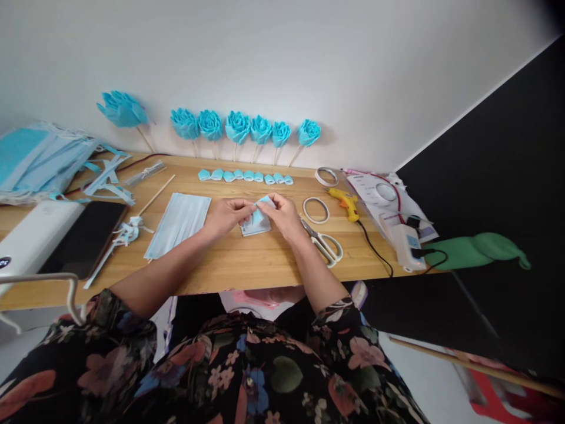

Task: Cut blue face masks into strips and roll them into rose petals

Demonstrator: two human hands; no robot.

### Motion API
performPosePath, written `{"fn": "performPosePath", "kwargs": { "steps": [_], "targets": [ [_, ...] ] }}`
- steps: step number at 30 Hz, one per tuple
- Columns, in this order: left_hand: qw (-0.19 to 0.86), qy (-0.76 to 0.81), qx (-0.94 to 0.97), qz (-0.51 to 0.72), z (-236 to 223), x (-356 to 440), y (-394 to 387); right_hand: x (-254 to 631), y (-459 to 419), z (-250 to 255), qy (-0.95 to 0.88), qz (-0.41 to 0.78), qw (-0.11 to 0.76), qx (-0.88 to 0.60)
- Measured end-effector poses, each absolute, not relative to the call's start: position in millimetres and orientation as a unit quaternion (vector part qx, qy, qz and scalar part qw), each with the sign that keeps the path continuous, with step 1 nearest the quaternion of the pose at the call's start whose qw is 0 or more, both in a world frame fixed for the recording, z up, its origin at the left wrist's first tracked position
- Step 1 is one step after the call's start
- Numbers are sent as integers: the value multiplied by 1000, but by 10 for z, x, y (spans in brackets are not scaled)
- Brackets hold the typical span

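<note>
Near the middle of the wooden table, my left hand [229,215] and my right hand [282,213] pinch a small light-blue piece of face-mask fabric [263,206] between thumbs and fingers. Beneath it lies a stack of cut light-blue fabric pieces [257,226]. Left of my left hand rests a flat pleated face mask [179,224]. Just beyond my hands runs a row of several small folded blue petals [238,175]. Scissors [324,240] with white handles lie beside my right forearm.
Several blue fabric roses on sticks [237,127] lean along the wall. Right are tape rolls [316,210], a yellow glue gun [345,203] with a cord and a white power strip [406,246]. Left are a mask pile [39,159], a black phone [83,238] and a white power bank [37,241].
</note>
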State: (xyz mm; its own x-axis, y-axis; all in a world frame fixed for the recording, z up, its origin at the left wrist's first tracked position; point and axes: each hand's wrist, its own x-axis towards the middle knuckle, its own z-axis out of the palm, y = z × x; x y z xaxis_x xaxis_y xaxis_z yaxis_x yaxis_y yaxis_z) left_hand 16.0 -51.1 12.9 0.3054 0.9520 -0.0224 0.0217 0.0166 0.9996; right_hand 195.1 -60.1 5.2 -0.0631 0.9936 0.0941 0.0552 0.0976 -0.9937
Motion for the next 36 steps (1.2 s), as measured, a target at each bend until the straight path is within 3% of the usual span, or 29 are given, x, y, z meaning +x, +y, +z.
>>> {"fn": "performPosePath", "kwargs": {
  "steps": [16,36],
  "targets": [
    [646,405,482,431,145,160,-500,1983,-610,85,-691,264,512,-437],
    [601,429,517,433,198,175,-519,1977,-620,85,-675,306,492,-457]
  ]
}}
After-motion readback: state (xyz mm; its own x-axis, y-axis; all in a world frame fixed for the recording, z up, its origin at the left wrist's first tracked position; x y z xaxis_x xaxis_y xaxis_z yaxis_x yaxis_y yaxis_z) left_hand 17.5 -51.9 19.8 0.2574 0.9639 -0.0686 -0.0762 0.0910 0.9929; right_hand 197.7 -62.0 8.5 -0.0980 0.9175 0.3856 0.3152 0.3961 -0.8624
